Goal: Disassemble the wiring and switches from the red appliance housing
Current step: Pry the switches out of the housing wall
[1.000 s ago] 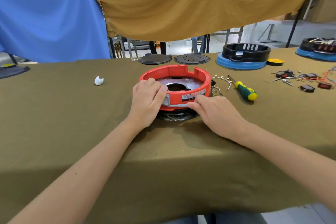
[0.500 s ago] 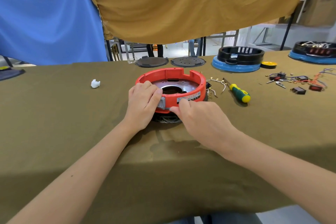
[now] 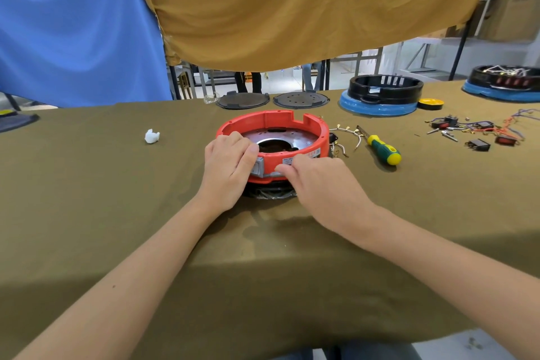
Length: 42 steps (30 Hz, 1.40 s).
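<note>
A round red appliance housing (image 3: 292, 123) sits on the olive cloth at mid-table, with a metal plate inside and a black part under its near edge. My left hand (image 3: 226, 169) grips its near-left rim, fingers curled over the edge. My right hand (image 3: 318, 184) presses its fingertips against the near wall by the white label and grey strip (image 3: 273, 175). Loose white wires with brass terminals (image 3: 344, 131) lie just right of the housing.
A green-and-yellow screwdriver (image 3: 382, 150) lies right of the housing. Removed switches and wires (image 3: 479, 131) are at far right. Two black housings on blue bases (image 3: 382, 96) (image 3: 502, 83), a yellow disc (image 3: 431, 103), two dark round plates (image 3: 301, 100) and a white scrap (image 3: 152, 136) lie around.
My right hand has slid left along the housing's near wall toward my left hand. The left hand keeps its hold on the rim.
</note>
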Available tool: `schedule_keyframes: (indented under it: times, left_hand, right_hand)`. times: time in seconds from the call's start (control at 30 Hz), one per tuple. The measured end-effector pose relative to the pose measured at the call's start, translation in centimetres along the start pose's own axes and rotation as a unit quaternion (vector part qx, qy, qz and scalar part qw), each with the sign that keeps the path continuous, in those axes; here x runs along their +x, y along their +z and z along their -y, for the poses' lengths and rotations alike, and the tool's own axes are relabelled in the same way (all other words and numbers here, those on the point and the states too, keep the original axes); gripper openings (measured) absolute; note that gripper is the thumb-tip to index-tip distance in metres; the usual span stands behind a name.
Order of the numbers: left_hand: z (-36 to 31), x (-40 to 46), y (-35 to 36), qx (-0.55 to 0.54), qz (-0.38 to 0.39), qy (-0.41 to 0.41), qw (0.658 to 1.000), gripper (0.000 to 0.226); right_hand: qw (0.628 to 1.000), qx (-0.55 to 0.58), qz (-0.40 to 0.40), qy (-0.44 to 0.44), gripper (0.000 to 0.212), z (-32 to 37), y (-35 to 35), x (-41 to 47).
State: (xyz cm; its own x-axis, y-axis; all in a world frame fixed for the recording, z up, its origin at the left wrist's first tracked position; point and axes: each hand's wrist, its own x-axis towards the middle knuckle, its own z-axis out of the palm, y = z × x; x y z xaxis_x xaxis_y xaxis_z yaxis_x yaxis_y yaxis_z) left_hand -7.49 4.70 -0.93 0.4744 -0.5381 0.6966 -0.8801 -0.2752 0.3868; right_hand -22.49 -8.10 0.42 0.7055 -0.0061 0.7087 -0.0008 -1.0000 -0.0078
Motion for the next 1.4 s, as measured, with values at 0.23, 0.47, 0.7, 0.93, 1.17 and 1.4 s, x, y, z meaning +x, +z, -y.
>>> schedule_keyframes:
  times: [0.23, 0.47, 0.7, 0.93, 1.17, 1.4]
  left_hand:
    - [-0.1, 0.0, -0.1, -0.011, 0.007, -0.007, 1.0, 0.041]
    - [-0.1, -0.1, -0.2, -0.014, 0.006, -0.005, 1.0, 0.043]
    - [-0.1, -0.1, -0.2, -0.015, 0.007, -0.007, 1.0, 0.039]
    - [-0.4, 0.0, -0.3, -0.029, 0.009, -0.012, 0.999, 0.038]
    - [-0.2, 0.1, -0.4, -0.042, -0.006, -0.01, 0.999, 0.037]
    - [-0.4, -0.6, -0.2, 0.008, -0.015, -0.013, 1.0, 0.038]
  right_hand:
    - [0.964, -0.254, -0.041, -0.062, 0.038, 2.6, -0.7, -0.6]
    - [0.977, 0.142, 0.065, 0.147, 0.042, 0.3, -0.4, 0.0]
    - [0.993, 0.004, 0.057, 0.103, 0.04, 2.1, -0.6, 0.0]
    - [0.975, -0.223, -0.005, 0.016, 0.041, 4.6, -1.1, -0.6]
    - [0.917, 0.252, 0.157, 0.267, 0.03, -1.2, -2.5, -0.8]
    - [0.867, 0.389, 0.07, 0.304, 0.043, 0.5, -1.3, -0.3]
